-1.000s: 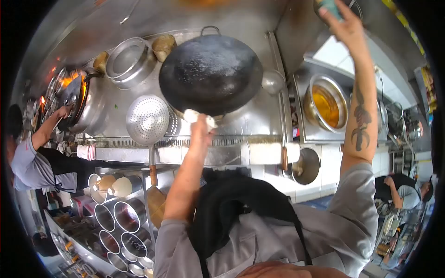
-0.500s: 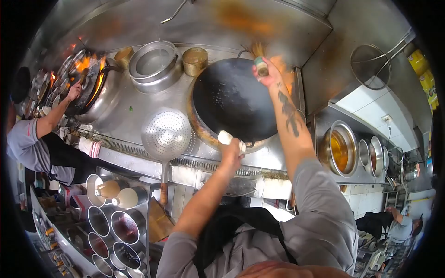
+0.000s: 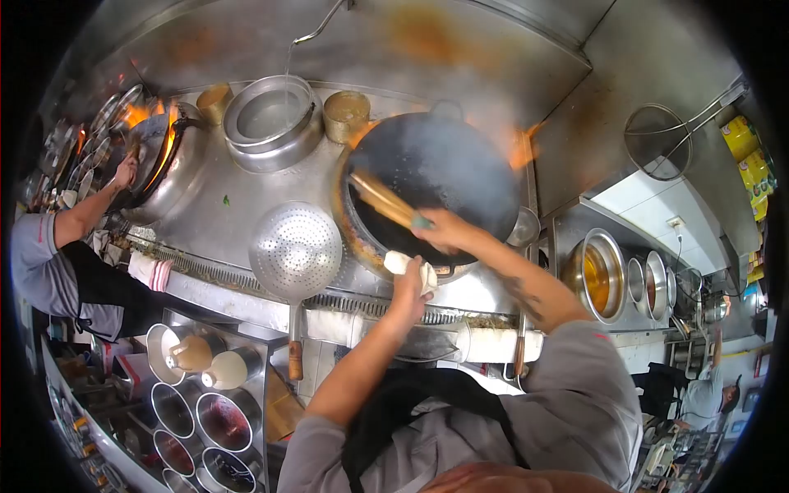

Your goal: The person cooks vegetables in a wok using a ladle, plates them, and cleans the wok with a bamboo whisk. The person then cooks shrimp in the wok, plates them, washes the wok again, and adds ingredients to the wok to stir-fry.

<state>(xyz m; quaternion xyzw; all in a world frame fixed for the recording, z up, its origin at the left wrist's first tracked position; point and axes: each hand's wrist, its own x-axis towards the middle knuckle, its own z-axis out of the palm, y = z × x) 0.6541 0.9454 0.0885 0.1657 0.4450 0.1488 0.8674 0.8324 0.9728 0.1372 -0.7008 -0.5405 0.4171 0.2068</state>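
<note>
A large black wok (image 3: 485, 189) sits over flames, with smoke or steam rising from it. My right hand (image 3: 441, 231) is closed around the green-banded grip of a bamboo wok brush (image 3: 384, 197). The bristles, blurred by motion, are over the left side of the wok. At the wok's near rim my left hand (image 3: 408, 289) grips a folded white cloth (image 3: 411, 269), close to the near handle. Whether the cloth wraps that handle is hidden. To the left lies a perforated strainer (image 3: 296, 251) with a wooden handle.
Behind stand a metal pot (image 3: 275, 135) under a running spout (image 3: 320, 25) and a brass-coloured container (image 3: 346, 115). A ladle (image 3: 523, 226) is at the wok's right, beyond it a bowl of amber liquid (image 3: 597, 275). At left, a co-worker (image 3: 62, 255) handles a flaming wok (image 3: 156, 160).
My right hand has brought the brush from the wok's far right rim to its near left side. Smoke has thickened, and water now runs from the spout. My left hand has barely moved.
</note>
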